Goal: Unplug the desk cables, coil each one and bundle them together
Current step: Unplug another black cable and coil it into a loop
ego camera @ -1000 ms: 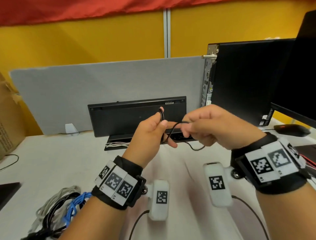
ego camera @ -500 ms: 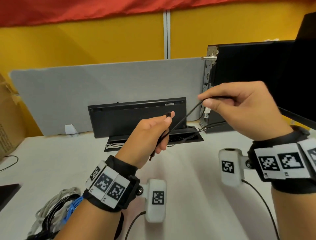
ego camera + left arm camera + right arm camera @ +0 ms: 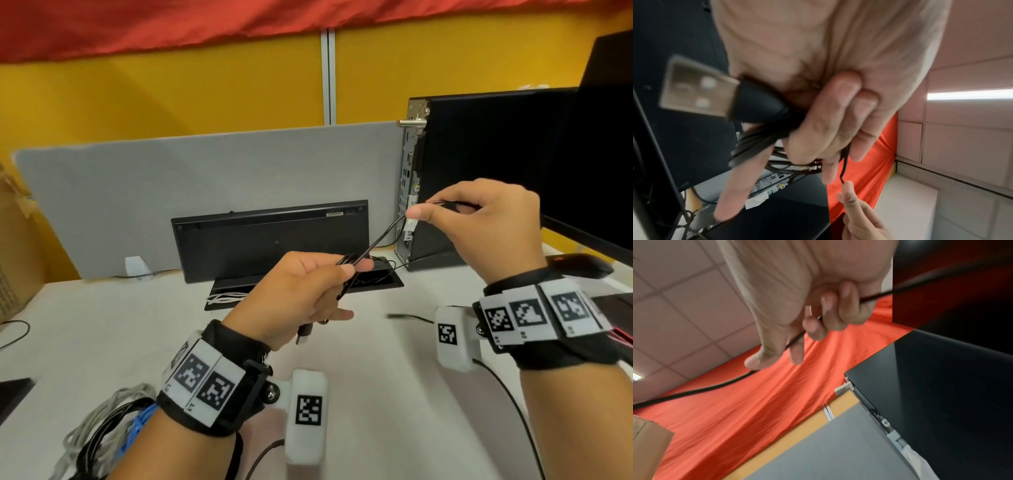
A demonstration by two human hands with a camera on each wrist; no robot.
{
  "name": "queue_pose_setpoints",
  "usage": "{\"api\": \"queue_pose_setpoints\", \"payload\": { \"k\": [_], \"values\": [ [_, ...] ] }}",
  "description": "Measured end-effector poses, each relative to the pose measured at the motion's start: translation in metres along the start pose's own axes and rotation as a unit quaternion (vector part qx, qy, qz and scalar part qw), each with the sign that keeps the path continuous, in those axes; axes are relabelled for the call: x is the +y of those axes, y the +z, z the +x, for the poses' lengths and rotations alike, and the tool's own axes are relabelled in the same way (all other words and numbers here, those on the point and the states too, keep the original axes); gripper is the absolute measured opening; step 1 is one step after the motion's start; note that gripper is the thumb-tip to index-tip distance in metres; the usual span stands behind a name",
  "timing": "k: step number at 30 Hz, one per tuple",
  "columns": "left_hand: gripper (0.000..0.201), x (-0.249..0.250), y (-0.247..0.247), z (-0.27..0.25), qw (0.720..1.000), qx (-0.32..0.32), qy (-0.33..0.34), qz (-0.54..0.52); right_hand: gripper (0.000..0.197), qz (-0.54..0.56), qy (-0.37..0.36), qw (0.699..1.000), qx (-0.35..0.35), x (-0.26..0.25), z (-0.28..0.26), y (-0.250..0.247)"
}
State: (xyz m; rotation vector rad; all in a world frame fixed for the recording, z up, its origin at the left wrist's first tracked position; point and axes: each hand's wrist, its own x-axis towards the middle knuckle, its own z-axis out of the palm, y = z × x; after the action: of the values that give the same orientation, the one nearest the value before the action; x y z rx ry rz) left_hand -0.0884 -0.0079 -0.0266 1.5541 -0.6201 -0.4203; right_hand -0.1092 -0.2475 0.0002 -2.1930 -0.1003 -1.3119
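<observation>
Now, left hand: fingers curled round folded loops of thin black cable, USB plug dangling below.
Right hand: pinching that cable, raised near computer tower.

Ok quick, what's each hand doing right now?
Left hand: grips the coiled loops of the thin black USB cable.
Right hand: pinches the same cable's free run.

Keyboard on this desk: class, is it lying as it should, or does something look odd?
Odd: the black keyboard stands on its long edge against the grey divider, underside facing the person, not flat on the white desk.
</observation>
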Motion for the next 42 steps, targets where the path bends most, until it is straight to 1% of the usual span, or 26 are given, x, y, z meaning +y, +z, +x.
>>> {"api": "queue_pose_setpoints", "payload": {
  "k": [2, 3, 4, 6, 8, 10, 13, 18, 19, 21, 23, 24, 25, 26, 28, 29, 30, 31, 32, 33, 34, 36, 38, 40, 42],
  "values": [
    [0.028, 0.001, -0.002, -0.001, 0.999, -0.028, -0.003, -0.028, 0.027, -0.016, -0.012, 0.999, 0.048, 0.002, 0.001, -0.002],
    [0.027, 0.001, -0.003, -0.002, 0.998, -0.046, -0.001, -0.046, 0.022, -0.022, -0.02, 0.998, 0.054, 0.003, 0.002, -0.002],
    [0.028, 0.002, -0.004, -0.003, 0.996, -0.063, 0.006, -0.066, 0.018, -0.029, -0.025, 0.998, 0.046, 0.004, 0.003, 0.0],
    [0.032, 0.003, -0.005, -0.005, 0.99, -0.084, 0.022, -0.114, 0.017, -0.048, -0.013, 0.999, -0.011, 0.008, 0.002, 0.007],
    [0.033, 0.005, -0.006, -0.005, 0.983, -0.083, 0.032, -0.161, 0.02, -0.075, 0.02, 0.993, -0.093, 0.013, -0.002, 0.016],
    [0.035, 0.006, -0.007, -0.005, 0.977, -0.074, 0.036, -0.194, 0.018, -0.079, 0.044, 0.983, -0.158, 0.014, -0.007, 0.024],
    [0.038, 0.006, -0.008, -0.005, 0.967, -0.067, 0.039, -0.244, 0.016, -0.061, 0.043, 0.976, -0.203, 0.01, -0.015, 0.037],
    [0.024, 0.003, -0.008, 0.0, 0.955, -0.055, 0.034, -0.291, 0.017, -0.073, 0.029, 0.963, -0.259, -0.004, -0.025, 0.051],
    [0.024, 0.002, -0.008, 0.001, 0.954, -0.045, 0.033, -0.295, 0.018, -0.078, 0.018, 0.964, -0.253, -0.008, -0.026, 0.052],
    [0.027, 0.0, -0.008, 0.004, 0.954, -0.01, 0.03, -0.299, 0.02, -0.054, -0.011, 0.978, -0.199, -0.019, -0.027, 0.053],
    [0.029, -0.003, -0.008, 0.007, 0.951, 0.025, 0.029, -0.306, 0.021, 0.029, -0.002, 0.991, -0.134, -0.034, -0.026, 0.049],
    [0.029, -0.004, -0.007, 0.008, 0.949, 0.038, 0.03, -0.31, 0.021, 0.077, 0.02, 0.989, -0.126, -0.042, -0.027, 0.047],
    [0.03, -0.005, -0.008, 0.009, 0.948, 0.048, 0.032, -0.314, 0.024, 0.121, 0.051, 0.981, -0.144, -0.049, -0.029, 0.046],
    [0.03, -0.007, -0.008, 0.011, 0.945, 0.053, 0.035, -0.32, 0.03, 0.155, 0.085, 0.967, -0.183, -0.055, -0.031, 0.046],
    [0.031, -0.008, -0.008, 0.012, 0.941, 0.051, 0.038, -0.333, 0.049, 0.224, 0.149, 0.921, -0.281, -0.068, -0.035, 0.047],
    [0.031, -0.009, -0.009, 0.011, 0.94, 0.044, 0.038, -0.338, 0.056, 0.269, 0.178, 0.894, -0.311, -0.072, -0.038, 0.048],
    [0.033, -0.009, -0.009, 0.011, 0.939, 0.035, 0.036, -0.34, 0.062, 0.314, 0.204, 0.871, -0.32, -0.076, -0.039, 0.05],
    [0.034, -0.01, -0.01, 0.01, 0.939, 0.026, 0.033, -0.342, 0.066, 0.348, 0.226, 0.854, -0.313, -0.077, -0.041, 0.051],
    [0.034, -0.01, -0.011, 0.009, 0.938, 0.018, 0.032, -0.344, 0.07, 0.366, 0.238, 0.848, -0.299, -0.078, -0.042, 0.052],
    [0.034, -0.009, -0.012, 0.008, 0.937, 0.01, 0.032, -0.347, 0.072, 0.365, 0.237, 0.853, -0.288, -0.077, -0.042, 0.054],
    [0.033, -0.009, -0.013, 0.008, 0.936, 0.003, 0.032, -0.351, 0.07, 0.353, 0.225, 0.864, -0.28, -0.075, -0.043, 0.055],
    [0.031, -0.009, -0.013, 0.008, 0.939, -0.007, 0.035, -0.343, 0.054, 0.327, 0.197, 0.883, -0.272, -0.073, -0.042, 0.057],
    [0.032, -0.01, -0.011, 0.009, 0.953, 0.003, 0.044, -0.299, 0.036, 0.309, 0.168, 0.899, -0.262, -0.073, -0.043, 0.057],
    [0.034, -0.011, -0.01, 0.01, 0.968, 0.026, 0.055, -0.242, 0.037, 0.268, 0.151, 0.923, -0.23, -0.071, -0.043, 0.056],
    [0.031, -0.01, -0.008, 0.011, 0.973, 0.044, 0.06, -0.218, 0.034, 0.204, 0.14, 0.947, -0.204, -0.069, -0.043, 0.057]
  ]
}}
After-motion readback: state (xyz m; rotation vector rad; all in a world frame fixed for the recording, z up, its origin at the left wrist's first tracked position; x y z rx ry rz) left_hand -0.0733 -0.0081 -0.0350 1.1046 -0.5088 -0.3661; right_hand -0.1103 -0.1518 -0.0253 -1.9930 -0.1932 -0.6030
